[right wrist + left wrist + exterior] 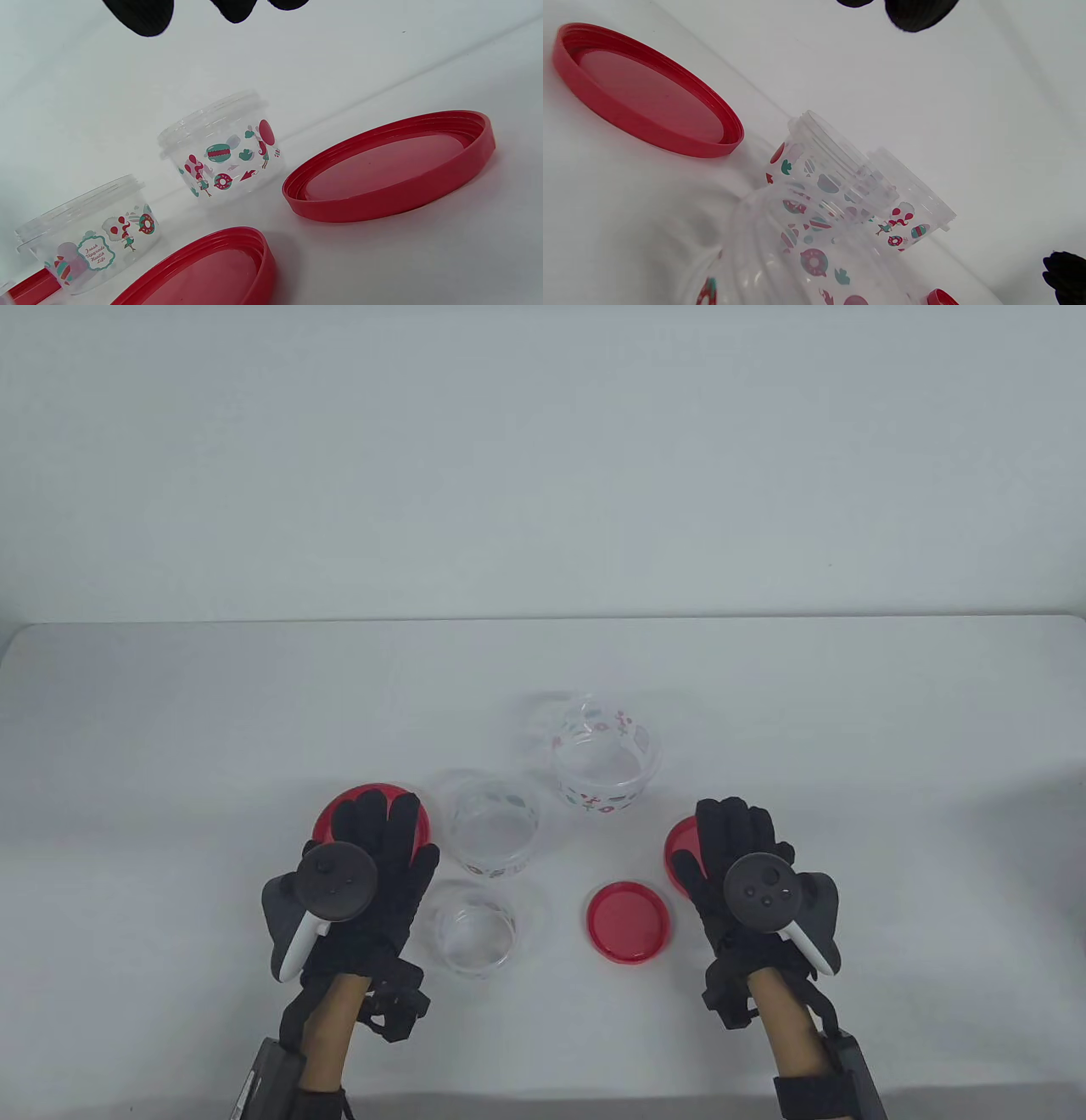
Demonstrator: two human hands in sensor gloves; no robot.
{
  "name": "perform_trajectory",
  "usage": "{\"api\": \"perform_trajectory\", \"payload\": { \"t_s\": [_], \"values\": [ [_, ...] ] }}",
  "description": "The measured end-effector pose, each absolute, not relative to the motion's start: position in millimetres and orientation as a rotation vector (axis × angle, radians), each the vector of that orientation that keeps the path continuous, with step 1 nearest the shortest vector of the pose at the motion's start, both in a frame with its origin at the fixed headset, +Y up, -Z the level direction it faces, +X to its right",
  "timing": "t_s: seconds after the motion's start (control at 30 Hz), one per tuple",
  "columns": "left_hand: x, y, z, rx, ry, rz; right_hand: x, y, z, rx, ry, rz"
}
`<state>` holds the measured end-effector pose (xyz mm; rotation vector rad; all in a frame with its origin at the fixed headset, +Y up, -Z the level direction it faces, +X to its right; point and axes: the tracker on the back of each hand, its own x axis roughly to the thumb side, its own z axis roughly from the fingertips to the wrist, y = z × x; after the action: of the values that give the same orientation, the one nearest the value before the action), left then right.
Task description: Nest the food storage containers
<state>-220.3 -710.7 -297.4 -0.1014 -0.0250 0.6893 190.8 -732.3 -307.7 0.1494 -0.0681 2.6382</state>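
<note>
OK, I'm looking down at the table (pixel 170 712) now. Three clear containers, all lids off, none nested yet as far as I can tell. So the uncapping part looks done, the nesting itself is all still ahead.

Positions: large container (pixel 607 763) sits about mid-table, furthest of the three from the front edge. Medium container (pixel 490 823) is just to its left and nearer the front. Small container (pixel 477 929) is nearest the front edge, just beside my left hand (pixel 361 891).

All three stand upright, mouths up, long axis vertical, ready to drop one into another. Round tubs, so no heading to line up, only centring.

Lids: small red lid (pixel 629 920) lies inside-up btwn the small container and my right hand (pixel 747 874). A big red lid (pixel 339 810) is partly under my left hand; another red lid (pixel 679 848) is partly under my right hand. Wrist views show both lying rim-up.

Fingers: L hand flat, fingers stretched fwd and loosely spread over its lid, holding nothing. R hand the same, extended, nothing gripped. Can't tell whether either palm actually touches its lid or hovers.

My read: medium goes into large first, then small into medium. Clear walls make rims hard to see, so I'd go slow on alignment.
</note>
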Motion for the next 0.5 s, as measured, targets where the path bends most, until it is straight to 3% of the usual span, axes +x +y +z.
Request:
{"api": "perform_trajectory", "payload": {
  "t_s": [0.5],
  "values": [
    [-217.7, -711.6, -297.1, -0.109, -0.034, 0.678, 190.1, -732.2, -307.6, 0.154, -0.044, 2.622]
  ]
}}
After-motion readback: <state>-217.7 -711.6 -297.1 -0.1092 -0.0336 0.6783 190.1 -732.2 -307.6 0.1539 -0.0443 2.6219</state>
